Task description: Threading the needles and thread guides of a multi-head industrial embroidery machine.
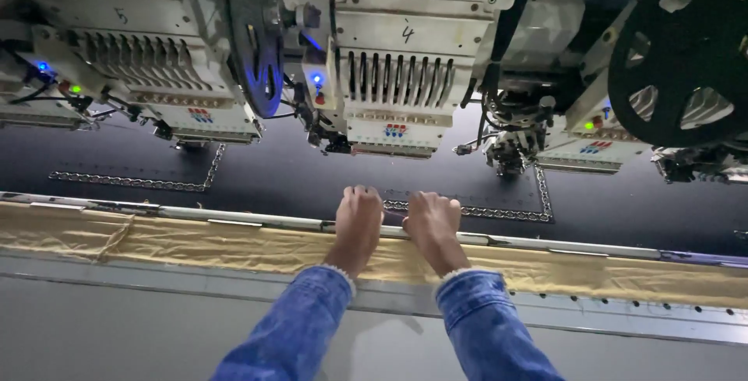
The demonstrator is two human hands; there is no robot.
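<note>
Dark fabric under both hands, pressing.

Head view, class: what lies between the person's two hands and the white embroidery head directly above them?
In the head view, bare dark fabric lies between the hands and the embroidery head.

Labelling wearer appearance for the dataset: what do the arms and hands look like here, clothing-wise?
Both arms wear blue denim sleeves with pale, frayed-looking cuffs at the wrists. The left hand and right hand are bare: no gloves can be seen, and no rings, watch or bands show in this view.
</note>
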